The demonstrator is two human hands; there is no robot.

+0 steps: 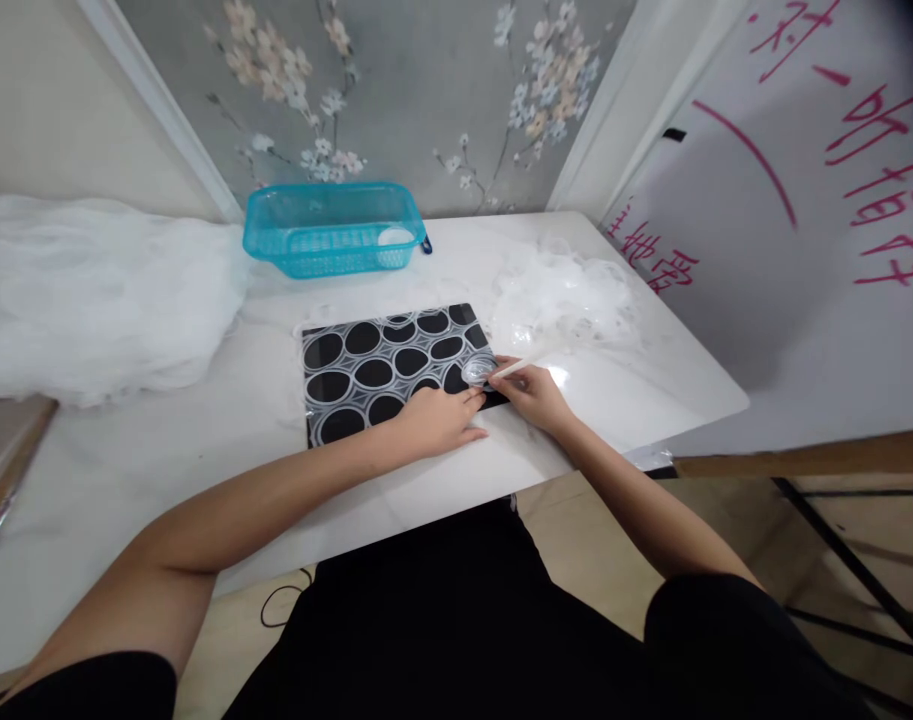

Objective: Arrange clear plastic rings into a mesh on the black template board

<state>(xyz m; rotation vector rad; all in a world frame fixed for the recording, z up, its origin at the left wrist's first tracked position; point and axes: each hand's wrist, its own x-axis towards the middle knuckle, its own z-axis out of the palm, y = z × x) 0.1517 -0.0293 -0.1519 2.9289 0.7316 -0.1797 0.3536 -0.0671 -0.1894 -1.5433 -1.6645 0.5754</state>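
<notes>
A black board with white and grey oval rings (373,373) lies flat on the white table. At its right end sits a small clear round dish (478,370). My left hand (439,422) rests on the board's front edge, palm down, its fingers stretched toward the dish and the thumb apart. Beside the dish, my right hand (532,392) pinches a thin white stick (512,368), which slants up to the right. The stick's lower tip is at the dish's rim; its exact contact is too small to tell.
A blue plastic basket (332,262) with a white round item inside stands at the back. Fluffy white material (103,300) covers the table's left side, and thinner white film (568,300) lies at right. A whiteboard with red writing (786,300) borders the right.
</notes>
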